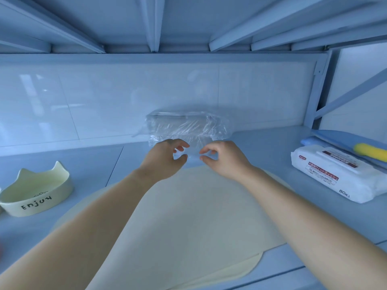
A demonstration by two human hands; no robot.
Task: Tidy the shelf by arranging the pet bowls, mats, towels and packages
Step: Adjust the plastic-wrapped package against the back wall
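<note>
The fingers (182, 145) of the left hand (165, 160) are curled, thumb and forefinger apart at the near edge of a clear plastic package (186, 126). The right hand (224, 158) mirrors it, thumb and forefinger closer together. Whether either pair actually pinches the film cannot be told, as the plastic is see-through there. The package lies at the back of the shelf (261, 147), against the white tiled wall (104, 101), just beyond the far rim of a round cream mat (188, 216) that both forearms cross. Left of the mat stands a cream cat-eared bowl (37, 191) lettered "Enjoy"; on the right — a white pack of wipes (335, 174), just beside something flat and blue (335, 139).
</note>
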